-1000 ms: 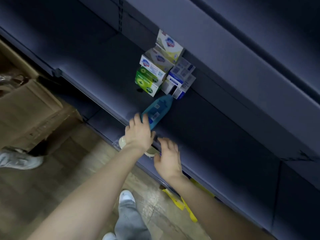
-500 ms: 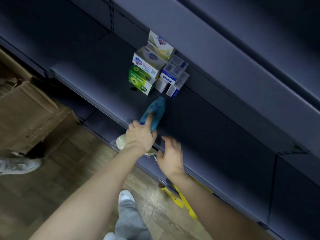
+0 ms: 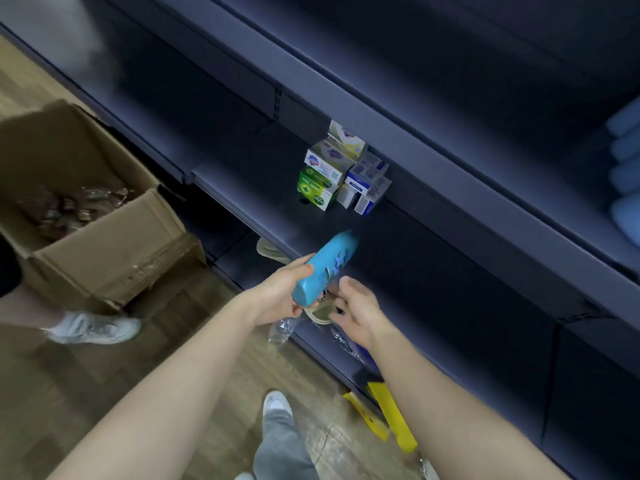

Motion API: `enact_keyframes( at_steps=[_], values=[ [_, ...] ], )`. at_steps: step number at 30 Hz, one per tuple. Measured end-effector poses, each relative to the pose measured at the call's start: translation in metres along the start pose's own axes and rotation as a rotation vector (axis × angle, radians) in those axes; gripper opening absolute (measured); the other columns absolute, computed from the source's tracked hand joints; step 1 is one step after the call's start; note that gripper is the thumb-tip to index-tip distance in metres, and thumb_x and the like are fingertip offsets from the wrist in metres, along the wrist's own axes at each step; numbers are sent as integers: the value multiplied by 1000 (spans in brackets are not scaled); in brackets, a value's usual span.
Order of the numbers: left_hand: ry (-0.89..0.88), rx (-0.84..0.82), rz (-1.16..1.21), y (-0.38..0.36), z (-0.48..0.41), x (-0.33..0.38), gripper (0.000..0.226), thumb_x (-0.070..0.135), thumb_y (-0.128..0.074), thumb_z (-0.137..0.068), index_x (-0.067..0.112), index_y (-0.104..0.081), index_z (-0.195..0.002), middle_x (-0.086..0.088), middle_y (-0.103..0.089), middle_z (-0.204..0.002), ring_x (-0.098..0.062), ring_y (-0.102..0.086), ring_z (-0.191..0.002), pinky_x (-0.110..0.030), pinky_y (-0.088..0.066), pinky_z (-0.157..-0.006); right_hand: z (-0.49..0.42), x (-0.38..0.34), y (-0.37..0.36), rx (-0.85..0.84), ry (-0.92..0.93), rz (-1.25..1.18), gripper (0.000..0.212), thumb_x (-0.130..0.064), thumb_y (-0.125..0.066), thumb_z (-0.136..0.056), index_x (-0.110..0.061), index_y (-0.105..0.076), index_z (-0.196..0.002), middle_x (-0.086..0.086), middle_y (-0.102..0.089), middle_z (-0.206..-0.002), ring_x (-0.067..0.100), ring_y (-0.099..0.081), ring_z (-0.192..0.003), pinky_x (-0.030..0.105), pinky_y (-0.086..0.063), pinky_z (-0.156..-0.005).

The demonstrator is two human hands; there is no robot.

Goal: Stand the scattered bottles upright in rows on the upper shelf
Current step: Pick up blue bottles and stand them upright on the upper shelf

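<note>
Head view. The left hand [image 3: 281,293] grips the blue bottle [image 3: 327,266] round its broad lower end, thumb on top and fingers curled beneath. Half a second ago the bottle lay flat on the dark shelf [image 3: 433,275] under this hand. It is now lifted clear of the shelf edge and tilted, its narrow end pointing up and away toward the boxes [image 3: 334,171] stacked at the back. The right hand [image 3: 355,304], which was poised at the shelf lip, has moved in just beside the bottle's base. Its fingers are relaxed and spread, and it holds nothing. The pickup therefore appears complete, and the likely remaining steps are turning the bottle upright and setting it down. No bottle stands upright in view, so the task appears to be at an early stage. The bottle's label is smeared by motion, and its cap cannot be made out. Whether the right fingertips touch the bottle cannot be told. A cream object [image 3: 320,316] and some clear plastic wrap [image 3: 280,332] lie below the hands, partly covered by them and not identifiable. The pale blue shapes [image 3: 623,174] on the higher shelf are cut off by the right edge. The contents of the cardboard box [image 3: 104,244] are blurred.
</note>
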State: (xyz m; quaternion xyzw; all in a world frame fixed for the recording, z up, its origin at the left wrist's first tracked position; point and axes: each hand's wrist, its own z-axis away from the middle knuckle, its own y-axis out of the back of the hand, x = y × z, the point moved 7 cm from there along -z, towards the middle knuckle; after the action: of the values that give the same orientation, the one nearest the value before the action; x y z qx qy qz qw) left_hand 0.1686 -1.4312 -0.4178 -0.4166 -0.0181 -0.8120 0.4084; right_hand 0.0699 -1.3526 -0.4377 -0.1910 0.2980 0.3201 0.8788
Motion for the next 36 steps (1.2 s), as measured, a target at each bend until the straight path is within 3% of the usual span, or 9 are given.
enact_keyframes(
  at_steps=[3,6,12,15,19,23,27,29,36],
  values=[
    [24,-116,16,-2,35,-6,32,28,-33,-100,42,-46,-126,-7,-67,-99,-23,-60,-75,-24,-32,-52,24,4,-16,-171,-27,-173,22,-20,-40,-102,-5,-55,-107,16,-63,-105,29,-60,-89,47,-50,-78],
    [16,-164,15,-2,62,-11,31,29,-30,-102,41,-48,-124,-5,-70,-95,-25,-66,-77,-26,-35,-54,47,6,-24,-205,1,-191,18,-16,-44,-100,-4,-54,-107,17,-63,-97,30,-61,-80,42,-49,-62],
    [-61,-94,-277,-16,103,-7,33,30,-26,-104,45,-46,-125,-3,-66,-113,-24,-64,-91,-27,-43,-69,95,0,-16,-143,66,-174,7,-5,-51,-95,-5,-57,-98,15,-64,-90,27,-61,-78,41,-49,-63],
    [-200,-8,-420,-32,118,4,34,18,-34,-101,34,-55,-124,-2,-64,-101,-19,-57,-82,-24,-42,-68,115,-7,-1,-105,121,-193,17,1,-50,-94,-3,-54,-110,16,-64,-94,29,-62,-83,44,-50,-66],
    [-345,28,-572,-55,132,12,26,9,-43,-98,20,-59,-115,5,-64,-87,7,-60,-59,-8,-42,-54,139,-17,27,-36,231,-145,32,8,-52,-91,-1,-49,-122,20,-62,-113,35,-63,-99,52,-53,-75],
    [-310,-40,-814,-78,130,3,29,19,-60,-90,18,-59,-119,7,-65,-106,-10,-61,-97,-23,-47,-89,163,-23,58,63,301,-57,43,11,-55,-88,-4,-45,-127,18,-60,-122,35,-60,-110,57,-48,-93],
    [-252,-16,-1185,-103,129,-1,71,41,-63,-84,15,-36,-144,-3,-40,-143,-19,-40,-132,-30,-34,-108,189,-24,92,167,337,25,41,10,-56,-87,-10,-44,-121,11,-60,-118,29,-61,-106,45,-53,-83],
    [-253,-8,-1371,-117,129,-2,74,47,-58,-86,18,-29,-147,-7,-33,-147,-24,-32,-136,-35,-31,-111,202,-26,109,209,360,73,41,10,-57,-87,-15,-44,-117,8,-59,-116,26,-60,-105,39,-52,-79],
    [-356,34,-1655,-183,129,1,64,46,-45,-94,22,-21,-148,-7,-26,-150,-29,-28,-135,-41,-35,-106,240,-29,179,354,411,122,39,7,-60,-86,-21,-45,-108,3,-58,-110,26,-57,-109,47,-52,-90]
  ],
)
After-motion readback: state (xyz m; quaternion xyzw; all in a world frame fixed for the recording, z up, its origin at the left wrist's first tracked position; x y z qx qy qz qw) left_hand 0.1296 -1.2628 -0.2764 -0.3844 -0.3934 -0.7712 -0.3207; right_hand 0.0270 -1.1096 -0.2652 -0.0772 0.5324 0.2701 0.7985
